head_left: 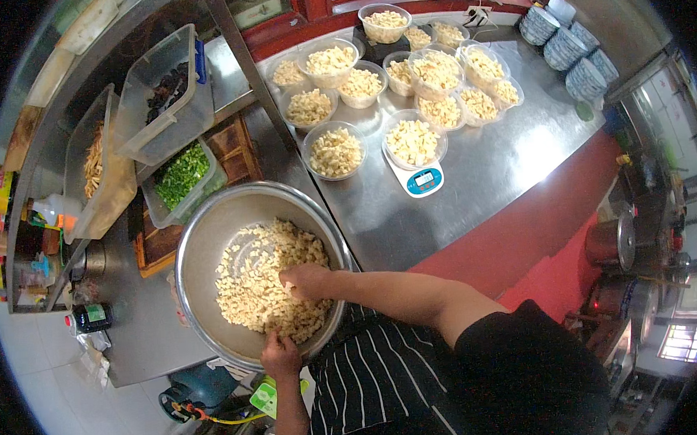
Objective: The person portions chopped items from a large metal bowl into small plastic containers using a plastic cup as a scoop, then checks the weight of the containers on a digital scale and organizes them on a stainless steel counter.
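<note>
A wide steel bowl (202,249) stands in front of me, holding a heap of small pale yellow cubes (246,290) that look like diced food. My right hand (308,283) reaches into the right side of the heap, its fingers curled around some cubes; the fingertips are partly hidden. At the bowl's near rim is my left hand (281,355), fingers closed over the edge. Beyond, on the steel table, a clear plastic bowl (414,141) full of similar cubes rests on a white and blue digital kitchen scale (424,181).
Several filled plastic bowls (335,151) crowd the table's far side, some stacked. Stacks of patterned bowls (566,47) stand far right. To the left are a tub of chopped greens (181,177), a tub with dark food (151,137) and a gas cylinder (204,386) below.
</note>
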`<state>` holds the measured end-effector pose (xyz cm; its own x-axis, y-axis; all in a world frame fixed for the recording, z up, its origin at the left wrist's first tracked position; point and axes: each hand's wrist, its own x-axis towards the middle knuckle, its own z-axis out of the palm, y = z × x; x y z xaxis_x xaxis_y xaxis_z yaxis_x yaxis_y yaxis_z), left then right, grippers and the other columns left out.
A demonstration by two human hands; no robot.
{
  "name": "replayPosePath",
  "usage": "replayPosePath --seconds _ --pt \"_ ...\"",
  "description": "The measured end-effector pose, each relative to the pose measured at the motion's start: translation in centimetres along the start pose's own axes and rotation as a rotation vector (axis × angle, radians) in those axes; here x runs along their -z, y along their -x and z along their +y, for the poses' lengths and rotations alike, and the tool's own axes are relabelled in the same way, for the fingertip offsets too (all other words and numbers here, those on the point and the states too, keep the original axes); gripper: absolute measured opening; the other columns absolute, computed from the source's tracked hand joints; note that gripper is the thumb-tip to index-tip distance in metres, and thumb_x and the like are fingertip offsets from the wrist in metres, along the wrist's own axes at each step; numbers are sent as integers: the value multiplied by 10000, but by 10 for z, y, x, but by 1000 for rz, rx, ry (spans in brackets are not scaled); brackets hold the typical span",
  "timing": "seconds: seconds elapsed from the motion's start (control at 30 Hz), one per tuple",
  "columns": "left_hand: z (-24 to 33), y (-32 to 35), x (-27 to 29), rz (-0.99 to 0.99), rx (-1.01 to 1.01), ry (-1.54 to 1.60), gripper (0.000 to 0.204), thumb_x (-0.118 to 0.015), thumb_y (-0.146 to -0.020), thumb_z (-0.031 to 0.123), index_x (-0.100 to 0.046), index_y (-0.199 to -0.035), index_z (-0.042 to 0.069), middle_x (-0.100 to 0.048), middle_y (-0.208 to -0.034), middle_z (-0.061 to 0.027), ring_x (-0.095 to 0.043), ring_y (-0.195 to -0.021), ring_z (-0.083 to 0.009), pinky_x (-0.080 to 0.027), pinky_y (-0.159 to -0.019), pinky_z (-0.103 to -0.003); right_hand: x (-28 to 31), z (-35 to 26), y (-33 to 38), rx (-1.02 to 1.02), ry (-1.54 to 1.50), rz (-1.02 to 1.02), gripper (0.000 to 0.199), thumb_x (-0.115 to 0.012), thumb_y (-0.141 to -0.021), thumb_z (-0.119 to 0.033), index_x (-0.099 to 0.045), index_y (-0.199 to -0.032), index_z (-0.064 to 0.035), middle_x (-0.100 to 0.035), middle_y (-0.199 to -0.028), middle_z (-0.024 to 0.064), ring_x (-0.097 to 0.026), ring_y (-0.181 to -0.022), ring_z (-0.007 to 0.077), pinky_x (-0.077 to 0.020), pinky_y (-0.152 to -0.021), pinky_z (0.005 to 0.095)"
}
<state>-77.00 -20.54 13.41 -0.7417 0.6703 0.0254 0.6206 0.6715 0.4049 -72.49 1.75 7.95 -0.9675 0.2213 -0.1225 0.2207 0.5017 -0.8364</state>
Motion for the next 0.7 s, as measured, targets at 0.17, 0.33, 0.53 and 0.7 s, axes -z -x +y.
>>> replayPosePath --seconds 0.17,0.33,0.53,0.7 --pt "-11 2 -1 50 -46 3 251 -545 -812 168 -683 -1005 89 -682 -807 -182 -658 -694 -365 -528 -641 -454 65 -29 2 -347 -640 63 281 -604 -886 -212 -575 -1111 -45 -624 -850 109 -600 -758 219 -494 -656 374" --pt "-11 6 2 -26 66 -58 239 -541 -816 155 -686 -991 82 -684 -862 -185 -658 -718 -364 -527 -652 -459 207 -13 32 -503 -601 602 300 -618 -898 -203 -582 -1164 -70 -629 -876 63 -575 -642 123 -463 -562 270" --pt "-11 0 -10 105 -103 -2 225 -543 -816 125 -689 -985 93 -682 -852 -174 -649 -679 -366 -521 -620 -464 295 115 100 -349 373 924 331 -614 -837 -156 -621 -1147 -40 -673 -878 187 -658 -775 263 -517 -733 371" --pt "-15 5 -7 77 -64 -1 222 -545 -810 124 -687 -980 109 -676 -821 -172 -641 -650 -368 -517 -598 -464 296 107 128 -417 -66 1167 267 -590 -868 -176 -632 -1059 6 -670 -875 163 -644 -768 223 -511 -713 341"
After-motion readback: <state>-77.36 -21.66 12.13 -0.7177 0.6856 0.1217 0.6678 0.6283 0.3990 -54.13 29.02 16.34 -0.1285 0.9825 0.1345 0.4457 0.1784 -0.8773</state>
